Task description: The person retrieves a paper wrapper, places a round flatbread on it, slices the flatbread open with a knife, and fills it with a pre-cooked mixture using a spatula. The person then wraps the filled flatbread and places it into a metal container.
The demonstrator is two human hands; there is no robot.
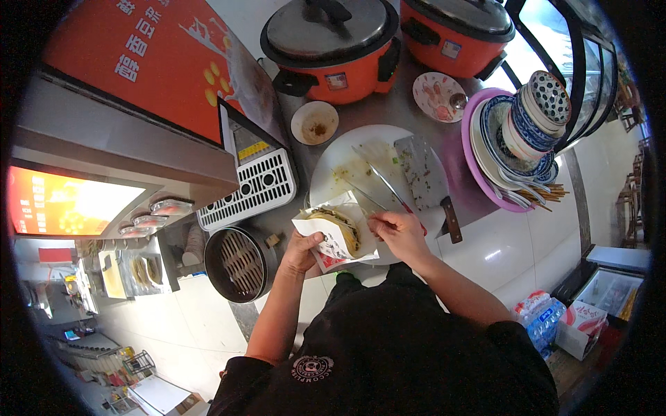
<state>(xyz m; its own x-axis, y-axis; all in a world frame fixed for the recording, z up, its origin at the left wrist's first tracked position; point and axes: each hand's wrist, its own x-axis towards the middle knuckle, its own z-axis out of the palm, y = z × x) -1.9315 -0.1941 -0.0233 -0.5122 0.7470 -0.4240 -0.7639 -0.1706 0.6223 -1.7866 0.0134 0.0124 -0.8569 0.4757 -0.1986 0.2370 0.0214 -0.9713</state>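
Note:
My left hand [302, 250] holds a filled flatbread [341, 221] in a printed paper sleeve [328, 241], its thumb over the paper. The dark filling shows along the bread's open edge. At the sleeve's right side is my right hand [398, 231], fingers bent and close together; whether they pinch the paper or a thin bag cannot be told. Beyond both hands lies a round white cutting board [333, 161] with food scraps. On it rest metal tongs [387, 184] with red handles and a cleaver [419, 169] with a wooden handle, its blade flecked with green bits.
Two red electric cookers [354, 78] [437, 49] stand at the back. A stained bowl [315, 123] and a patterned bowl [439, 97] are nearer. Right is a pink basin [471, 151] of stacked dishes, spoons and chopsticks. Left are a dispenser's drip tray [250, 190] and a round slatted steamer [239, 265].

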